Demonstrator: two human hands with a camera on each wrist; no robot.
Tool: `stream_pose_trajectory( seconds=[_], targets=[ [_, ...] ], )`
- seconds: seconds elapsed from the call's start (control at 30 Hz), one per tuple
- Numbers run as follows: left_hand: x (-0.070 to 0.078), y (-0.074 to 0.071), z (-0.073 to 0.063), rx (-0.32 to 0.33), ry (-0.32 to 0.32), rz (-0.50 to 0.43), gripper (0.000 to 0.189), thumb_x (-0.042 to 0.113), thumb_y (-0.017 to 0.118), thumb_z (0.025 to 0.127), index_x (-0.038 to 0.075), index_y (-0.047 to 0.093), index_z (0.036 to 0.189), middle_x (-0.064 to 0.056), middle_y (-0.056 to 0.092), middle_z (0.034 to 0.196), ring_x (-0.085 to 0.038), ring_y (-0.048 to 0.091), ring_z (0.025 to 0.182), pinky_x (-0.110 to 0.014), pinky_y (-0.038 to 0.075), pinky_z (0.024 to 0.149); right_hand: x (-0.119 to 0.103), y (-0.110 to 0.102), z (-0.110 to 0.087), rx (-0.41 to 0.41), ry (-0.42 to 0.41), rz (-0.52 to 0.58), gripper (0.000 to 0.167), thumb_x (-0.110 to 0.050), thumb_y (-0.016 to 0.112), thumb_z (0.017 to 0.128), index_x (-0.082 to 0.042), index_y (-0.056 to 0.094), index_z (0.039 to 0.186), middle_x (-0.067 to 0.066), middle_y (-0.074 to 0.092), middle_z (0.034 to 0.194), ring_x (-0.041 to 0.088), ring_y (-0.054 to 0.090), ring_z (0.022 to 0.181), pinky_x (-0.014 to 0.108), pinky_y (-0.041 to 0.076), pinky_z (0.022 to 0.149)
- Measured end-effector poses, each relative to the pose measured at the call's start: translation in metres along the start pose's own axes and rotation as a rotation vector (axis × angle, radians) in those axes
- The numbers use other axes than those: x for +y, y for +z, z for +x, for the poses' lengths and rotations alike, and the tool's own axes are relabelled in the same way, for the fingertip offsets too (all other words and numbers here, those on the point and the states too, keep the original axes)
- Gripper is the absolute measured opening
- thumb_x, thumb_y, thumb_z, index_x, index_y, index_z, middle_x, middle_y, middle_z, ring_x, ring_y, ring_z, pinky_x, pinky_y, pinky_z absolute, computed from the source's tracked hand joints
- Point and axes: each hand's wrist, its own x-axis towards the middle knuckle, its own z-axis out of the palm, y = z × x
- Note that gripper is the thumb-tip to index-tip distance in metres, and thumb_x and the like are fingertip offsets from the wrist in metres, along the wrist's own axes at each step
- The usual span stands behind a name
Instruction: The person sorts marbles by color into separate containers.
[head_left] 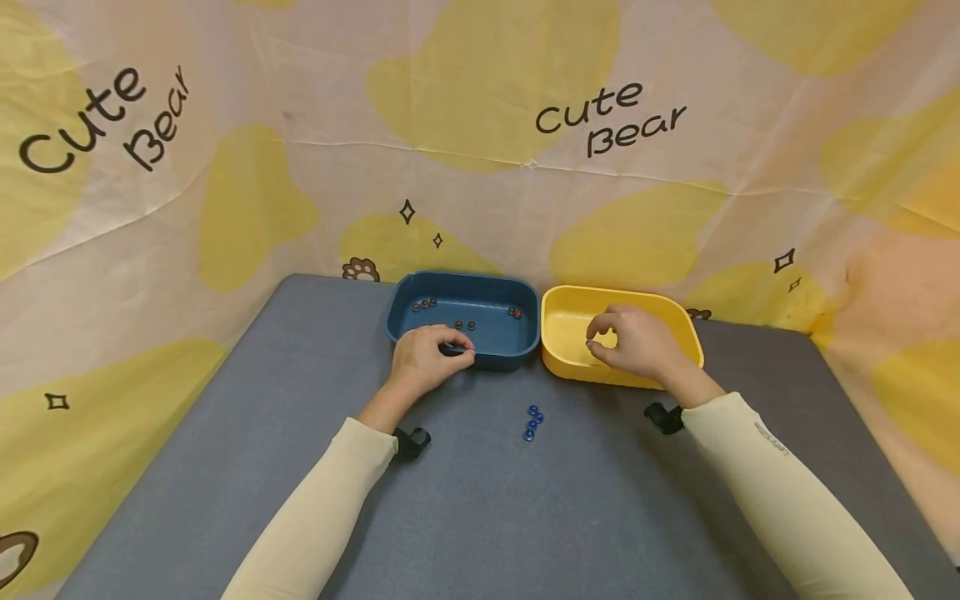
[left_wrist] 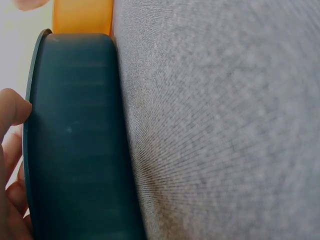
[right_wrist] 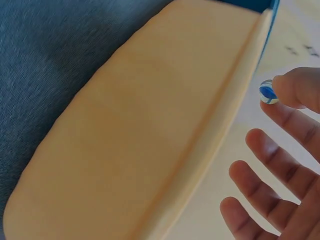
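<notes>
We see a blue-and-white marble (right_wrist: 268,93) pinched between the thumb and forefinger of the right hand (head_left: 637,337), above the yellow bin (head_left: 592,369). At that bin's nine o'clock sits the blue bin (head_left: 495,333), with brownish marbles (head_left: 424,304) inside. The left hand (head_left: 426,358) is at its seven o'clock; we cannot tell whether it grasps anything. Blue marbles (head_left: 532,425) lie toward the yellow bin's half past seven.

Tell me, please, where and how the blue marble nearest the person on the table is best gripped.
I would pinch the nearest blue marble across its left and right sides, coming from above and the near side: it looks small and round, so it may roll, and the other loose blue marbles lie just beyond it.
</notes>
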Motion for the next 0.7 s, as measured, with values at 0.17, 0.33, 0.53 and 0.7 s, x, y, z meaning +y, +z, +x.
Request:
stream_pose_trajectory(
  seconds=[0.17,0.33,0.53,0.7],
  targets=[
    [0.000,0.000,0.000,-0.006,-0.007,0.001,0.006,0.037,0.070,0.080,0.038,0.074,0.083,0.017,0.069,0.088,-0.006,0.062,0.076,-0.028,0.048,0.067,0.013,0.006,0.007,-0.037,0.039,-0.009,0.013,-0.026,0.070,0.082,-0.017,0.073,0.091,0.004,0.066,0.089,0.019,0.058,0.071,0.034,0.048,0.060],
    [0.000,0.000,0.000,-0.008,-0.012,0.002,0.005,0.037,0.070,0.080,0.038,0.074,0.083,0.017,0.069,0.088,-0.006,0.062,0.075,-0.027,0.048,0.067,0.023,0.014,0.014,-0.073,0.053,-0.032,0.015,-0.028,0.069,0.082,-0.018,0.073,0.092,0.003,0.066,0.090,0.019,0.059,0.073,0.036,0.049,0.061],
    [-0.001,0.001,0.000,-0.012,-0.014,-0.003,0.006,0.038,0.069,0.080,0.039,0.074,0.084,0.018,0.069,0.088,-0.006,0.062,0.076,-0.027,0.048,0.067,0.034,0.024,0.021,-0.103,0.071,-0.011,0.016,-0.028,0.069,0.083,-0.016,0.073,0.094,0.005,0.067,0.092,0.020,0.060,0.075,0.038,0.050,0.064],
    [-0.001,0.001,0.000,-0.002,-0.002,-0.004,0.006,0.037,0.070,0.080,0.039,0.074,0.083,0.018,0.069,0.087,-0.005,0.061,0.074,-0.026,0.047,0.066,0.045,0.032,0.029,-0.127,0.100,0.000,0.014,-0.026,0.069,0.083,-0.016,0.073,0.092,0.006,0.068,0.093,0.022,0.062,0.078,0.040,0.051,0.066]
  ],
)
